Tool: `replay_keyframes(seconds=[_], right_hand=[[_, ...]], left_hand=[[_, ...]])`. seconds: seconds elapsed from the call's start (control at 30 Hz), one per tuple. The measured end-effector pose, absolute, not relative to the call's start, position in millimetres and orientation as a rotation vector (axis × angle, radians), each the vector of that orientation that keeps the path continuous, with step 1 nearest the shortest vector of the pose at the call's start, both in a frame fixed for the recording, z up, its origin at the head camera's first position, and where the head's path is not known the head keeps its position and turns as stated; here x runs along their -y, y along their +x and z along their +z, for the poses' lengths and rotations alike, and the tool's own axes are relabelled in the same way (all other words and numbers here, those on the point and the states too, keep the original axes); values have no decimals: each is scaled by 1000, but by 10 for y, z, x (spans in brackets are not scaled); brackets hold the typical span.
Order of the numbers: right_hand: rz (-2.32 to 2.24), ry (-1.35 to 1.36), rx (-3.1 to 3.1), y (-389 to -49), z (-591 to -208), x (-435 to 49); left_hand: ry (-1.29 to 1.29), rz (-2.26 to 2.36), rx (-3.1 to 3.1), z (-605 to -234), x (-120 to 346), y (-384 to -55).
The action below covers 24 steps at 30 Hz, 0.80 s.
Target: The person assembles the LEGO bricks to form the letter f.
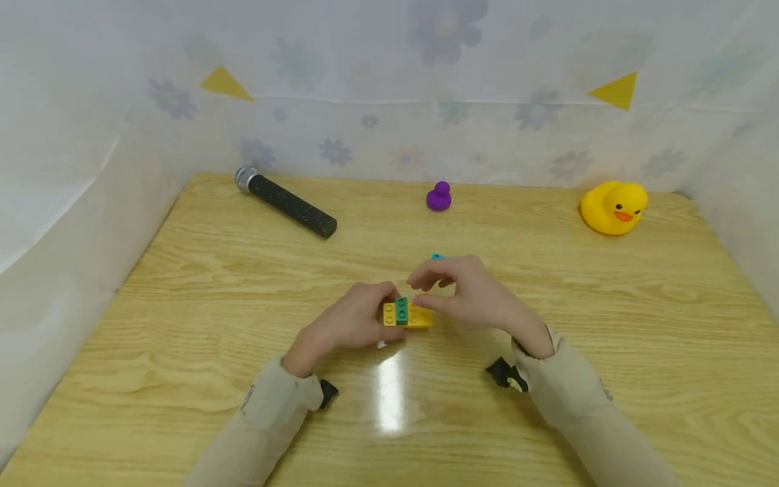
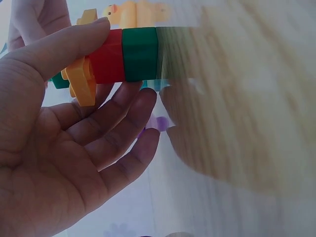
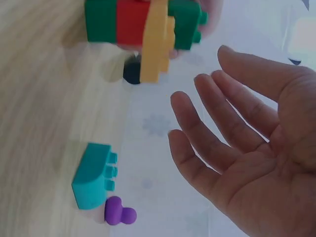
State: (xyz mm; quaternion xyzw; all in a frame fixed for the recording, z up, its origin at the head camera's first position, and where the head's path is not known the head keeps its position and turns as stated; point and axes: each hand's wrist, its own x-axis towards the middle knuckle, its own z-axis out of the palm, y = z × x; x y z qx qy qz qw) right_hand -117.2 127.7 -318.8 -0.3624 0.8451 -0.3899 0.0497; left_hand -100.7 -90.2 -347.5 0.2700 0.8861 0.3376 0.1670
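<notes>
A stack of toy building bricks stands on the table in my left hand (image 1: 356, 314). The left wrist view shows the thumb and fingers pinching it at the red brick (image 2: 109, 61). Below the red is a green brick (image 2: 140, 54), resting on the tabletop; above it a long yellow brick (image 3: 154, 44) sticks out to the right. Another green brick (image 1: 402, 311) sits on the yellow one. My right hand (image 1: 471, 291) hovers beside the yellow brick, its fingers loosely bent and holding nothing. Behind it, partly hidden in the head view, lies a turquoise brick (image 3: 92, 173) with a sloped side.
A purple toy duck (image 1: 439, 197) stands at the back middle of the wooden table (image 1: 182, 325). A black microphone (image 1: 289, 203) lies at the back left, and a yellow rubber duck (image 1: 613, 208) sits at the back right. White flowered cloth (image 1: 365, 67) surrounds the table.
</notes>
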Motion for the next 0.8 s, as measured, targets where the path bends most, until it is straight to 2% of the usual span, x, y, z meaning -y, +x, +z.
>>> replay_keyframes(seconds=[0.37,0.8], right_hand=[[-1218,-813,-2772,-1382,-3306,-1437],[-993,-820,-2847,-1500,-3502,-1514]], left_hand=[[735,945,-2517,-3514,892,-1016],[721,942,-2507,-3483,892,-1018]])
